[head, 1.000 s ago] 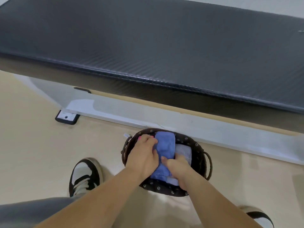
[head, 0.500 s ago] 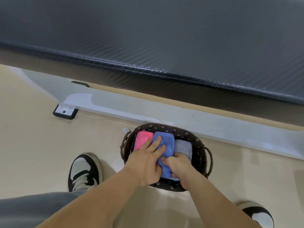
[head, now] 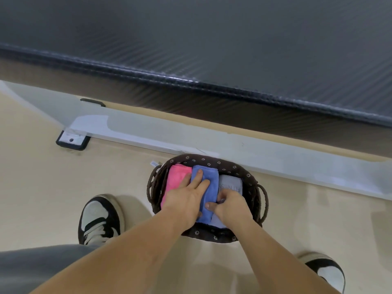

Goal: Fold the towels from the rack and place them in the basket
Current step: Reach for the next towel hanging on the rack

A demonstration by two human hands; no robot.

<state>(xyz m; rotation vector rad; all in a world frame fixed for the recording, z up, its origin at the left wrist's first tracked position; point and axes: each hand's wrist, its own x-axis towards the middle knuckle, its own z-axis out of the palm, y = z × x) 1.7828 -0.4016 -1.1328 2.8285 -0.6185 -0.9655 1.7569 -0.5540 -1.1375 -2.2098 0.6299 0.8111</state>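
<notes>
A dark woven basket (head: 252,183) with a flower-print lining stands on the floor below me. Three folded towels lie side by side in it: a pink towel (head: 177,180) on the left, a blue towel (head: 211,182) in the middle, a grey towel (head: 231,183) on the right. My left hand (head: 187,198) lies flat with straight fingers on the blue towel, partly over the pink one. My right hand (head: 228,205) has its fingers curled down between the blue and grey towels, thumb against the blue towel's near edge.
A dark table top (head: 212,49) juts out above and behind the basket. Its white base beam (head: 275,158) runs along the floor just past the basket, with a black foot pad (head: 72,141) at the left. My two shoes (head: 98,219) stand either side of the basket.
The blue towel has sunk into the basket between the other two. My left hand went from gripping its side to lying flat on top, uncovering the pink towel. The right hand stayed at its near end.
</notes>
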